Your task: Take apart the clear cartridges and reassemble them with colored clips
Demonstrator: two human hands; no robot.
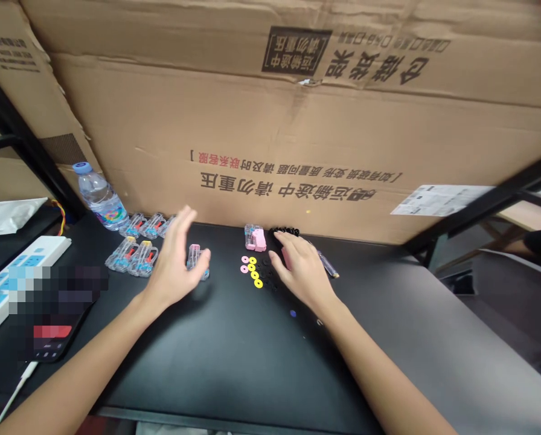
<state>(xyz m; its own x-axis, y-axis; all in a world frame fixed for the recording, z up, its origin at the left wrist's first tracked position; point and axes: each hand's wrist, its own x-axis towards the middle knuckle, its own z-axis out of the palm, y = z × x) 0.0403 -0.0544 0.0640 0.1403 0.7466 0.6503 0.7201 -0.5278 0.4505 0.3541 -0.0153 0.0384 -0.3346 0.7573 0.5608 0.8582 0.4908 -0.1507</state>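
The two hands are well apart above a black table (pixel 234 362). The left hand (pixel 175 266) is raised with its fingers loosely spread and its thumb stretched out in front of a clear plastic piece with a pink top (pixel 194 248); the grip is empty, though whether the thumb brushes the piece cannot be told. Just left of this hand, two clear plastic pieces with yellow tops (pixel 142 257) lie side by side, red and blue parts showing inside, and behind them is a row of similar clear pieces (pixel 153 225), the rightmost partly hidden by the fingers. The right hand (pixel 300 263) reaches, palm down and fingers bent, over the small parts near the back of the table. A pink block (pixel 286 258) shows between its thumb and fingers, but it cannot be told whether they hold it. Near the right thumb lie yellow rings (pixel 255 275), pink rings (pixel 244 269) and dark rings (pixel 265 272), with a clear and pink piece (pixel 255 239) behind them. Black parts (pixel 291 231) lie just beyond the right fingertips. A blue disc (pixel 293 313) lies nearer the person. A water bottle (pixel 102 199) leans at the back left, before a cardboard sheet (pixel 270 133).
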